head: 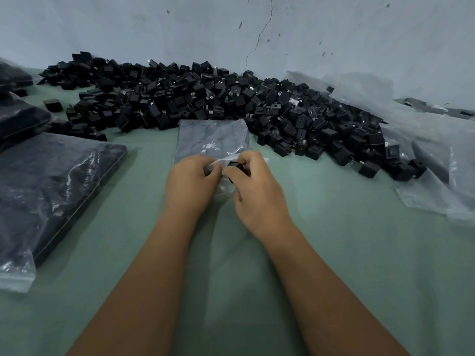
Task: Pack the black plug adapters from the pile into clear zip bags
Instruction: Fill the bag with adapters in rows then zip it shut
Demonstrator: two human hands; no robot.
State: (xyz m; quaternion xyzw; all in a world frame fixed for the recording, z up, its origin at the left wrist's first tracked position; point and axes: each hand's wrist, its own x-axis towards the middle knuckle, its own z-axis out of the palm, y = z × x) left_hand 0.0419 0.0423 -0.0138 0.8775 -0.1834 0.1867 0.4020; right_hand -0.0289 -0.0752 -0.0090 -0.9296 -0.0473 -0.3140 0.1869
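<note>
At frame centre the left hand (pixel 191 179) pinches a clear bag (pixel 213 140) mouth while the right hand (pixel 253 186) grips an adapter (pixel 234 166); filled bags (pixel 51 181) lie left, and a big pile (pixel 218 104) remains.

Your hands (pixel 221 181) meet at the near end of a zip bag (pixel 213 140) lying on the table (pixel 334 240), with the adapter pile (pixel 205 98) behind it against the wall (pixel 154 27). Filled bags (pixel 51 181) lie to your left, and loose plastic sheeting (pixel 431 160) to your right.
</note>
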